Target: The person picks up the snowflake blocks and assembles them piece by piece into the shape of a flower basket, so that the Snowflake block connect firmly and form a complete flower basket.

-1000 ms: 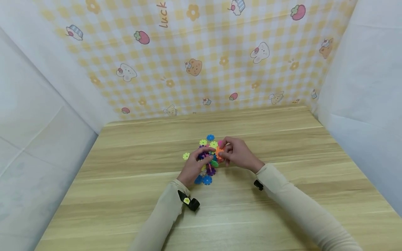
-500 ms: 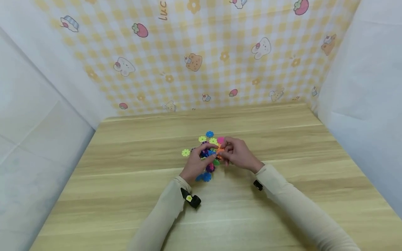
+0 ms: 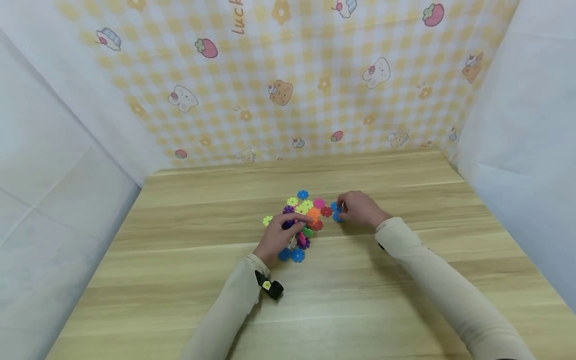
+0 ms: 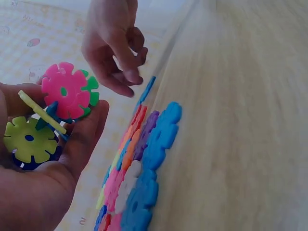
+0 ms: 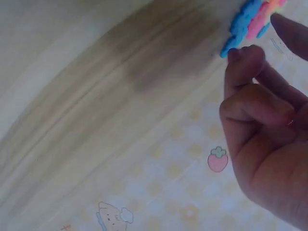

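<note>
Two hands at work: left hand (image 3: 275, 239) grips a joined cluster (image 4: 48, 117) of notched discs between thumb and fingers, held above the table (image 3: 418, 195), probably to steady it and leave the loose discs (image 3: 313, 215) reachable. Right hand (image 3: 363, 209) at the blue discs (image 3: 337, 217), fingers bent, thumb apart from forefinger, nothing visibly pinched; can't tell if a tip touches. Loose discs lie flat, bunched near the left hand, likely for short reach.
</note>
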Demonstrator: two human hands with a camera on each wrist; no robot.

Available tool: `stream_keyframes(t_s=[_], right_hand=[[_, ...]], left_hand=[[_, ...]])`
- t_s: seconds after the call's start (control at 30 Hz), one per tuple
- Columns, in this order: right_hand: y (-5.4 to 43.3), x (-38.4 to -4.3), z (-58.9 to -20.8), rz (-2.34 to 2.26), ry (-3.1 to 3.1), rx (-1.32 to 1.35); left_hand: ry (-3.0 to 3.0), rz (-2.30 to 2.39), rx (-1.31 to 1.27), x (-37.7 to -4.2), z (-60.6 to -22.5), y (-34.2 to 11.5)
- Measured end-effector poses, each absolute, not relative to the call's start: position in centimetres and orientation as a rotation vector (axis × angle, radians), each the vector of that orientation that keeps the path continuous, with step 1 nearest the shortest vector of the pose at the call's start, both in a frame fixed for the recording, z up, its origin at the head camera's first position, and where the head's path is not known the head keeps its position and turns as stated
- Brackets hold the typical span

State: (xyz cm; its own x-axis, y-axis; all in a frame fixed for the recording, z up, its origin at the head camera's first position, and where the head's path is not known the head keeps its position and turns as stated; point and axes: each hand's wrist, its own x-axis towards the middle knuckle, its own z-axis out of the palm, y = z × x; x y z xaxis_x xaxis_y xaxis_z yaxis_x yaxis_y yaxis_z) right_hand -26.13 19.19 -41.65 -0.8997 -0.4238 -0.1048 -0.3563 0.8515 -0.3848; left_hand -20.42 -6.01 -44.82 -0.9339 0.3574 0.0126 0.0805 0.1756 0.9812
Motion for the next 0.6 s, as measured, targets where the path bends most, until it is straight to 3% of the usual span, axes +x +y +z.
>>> stream_keyframes(t_s=[0.17, 0.6], right_hand=[[18.44, -26.30, -42.29, -0.408, 2.873, -0.556], [18.66, -25.80, -42.41, -0.742, 2.709, -0.591]], left_hand=[[2.189, 1.854, 0.378, -20.65, -44.61, -5.92], [2.076, 1.994, 0.193, -20.97, -44.45, -5.83]])
